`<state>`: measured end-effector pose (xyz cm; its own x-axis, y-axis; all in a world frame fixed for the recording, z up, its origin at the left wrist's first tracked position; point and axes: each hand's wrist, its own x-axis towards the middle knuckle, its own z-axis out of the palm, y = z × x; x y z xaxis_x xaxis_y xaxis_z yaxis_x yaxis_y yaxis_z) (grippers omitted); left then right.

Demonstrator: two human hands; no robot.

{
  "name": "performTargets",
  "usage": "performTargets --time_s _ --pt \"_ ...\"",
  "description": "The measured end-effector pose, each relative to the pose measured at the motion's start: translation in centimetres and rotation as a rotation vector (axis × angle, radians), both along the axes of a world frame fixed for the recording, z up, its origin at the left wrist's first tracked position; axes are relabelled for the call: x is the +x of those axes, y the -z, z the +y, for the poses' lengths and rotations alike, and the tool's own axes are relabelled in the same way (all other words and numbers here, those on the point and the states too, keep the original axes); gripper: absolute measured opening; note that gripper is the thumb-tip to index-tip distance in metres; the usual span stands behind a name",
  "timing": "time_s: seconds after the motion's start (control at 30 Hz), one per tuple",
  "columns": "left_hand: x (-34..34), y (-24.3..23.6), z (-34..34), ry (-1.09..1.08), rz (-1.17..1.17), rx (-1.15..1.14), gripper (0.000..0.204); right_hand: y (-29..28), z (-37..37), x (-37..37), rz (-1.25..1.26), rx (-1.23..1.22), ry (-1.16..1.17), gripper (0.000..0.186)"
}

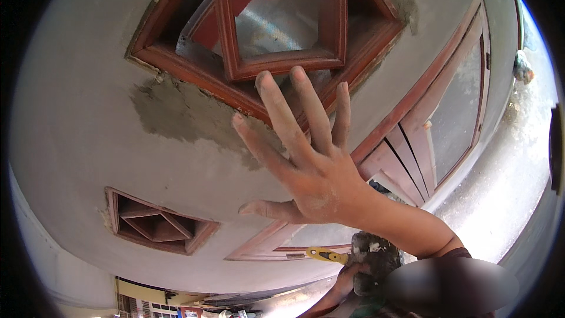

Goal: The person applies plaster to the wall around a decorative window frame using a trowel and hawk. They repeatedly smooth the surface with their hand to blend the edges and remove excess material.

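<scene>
My right hand (pixel 312 174) is spread wide, back toward me and dusty, with nothing in it. Its fingers point up across the lower corner of a diamond-shaped red-brown window frame (pixel 194 79); whether they touch it I cannot tell. Left of the fingers, a darker patch of damp-looking mortar (pixel 176 112) lies on the grey wall (pixel 76 112) below that frame. Low in view, my left hand (pixel 351 275) is closed at a dark, mortar-smeared board-like thing (pixel 371 259). A yellow-handled scraper (pixel 325 254) sticks out leftward beside it, its blade hidden.
A smaller diamond-shaped opening (pixel 159 221) sits lower left in the wall. To the right are pinkish framed panels with a pane (pixel 459 106) and a bright ground strip (pixel 494 159). A blurred oval (pixel 453 285) covers the lower right. Buildings and clutter (pixel 176 306) show at the bottom.
</scene>
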<state>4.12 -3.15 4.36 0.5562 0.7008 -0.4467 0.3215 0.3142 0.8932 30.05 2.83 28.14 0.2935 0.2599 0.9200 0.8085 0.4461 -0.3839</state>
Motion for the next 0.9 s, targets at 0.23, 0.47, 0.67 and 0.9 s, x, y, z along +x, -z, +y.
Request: performTargets --time_s 0.23,0.47,0.67,0.9 --pt "-0.5 0.4 0.1 0.13 0.11 0.108 0.02 -0.2 0.7 0.3 0.079 0.027 -0.119 0.092" --pt "-2.6 2.3 0.9 0.306 0.203 0.242 0.018 -0.8 -0.2 0.7 0.021 -0.001 -0.084 0.089" --pt "-2.6 2.8 1.4 0.337 0.187 0.32 0.02 -1.3 0.5 1.3 0.039 0.032 -0.082 0.083" --pt "-1.6 1.8 1.3 0.276 0.256 0.327 0.023 -2.5 0.8 1.3 0.0 -0.059 -0.017 0.092"
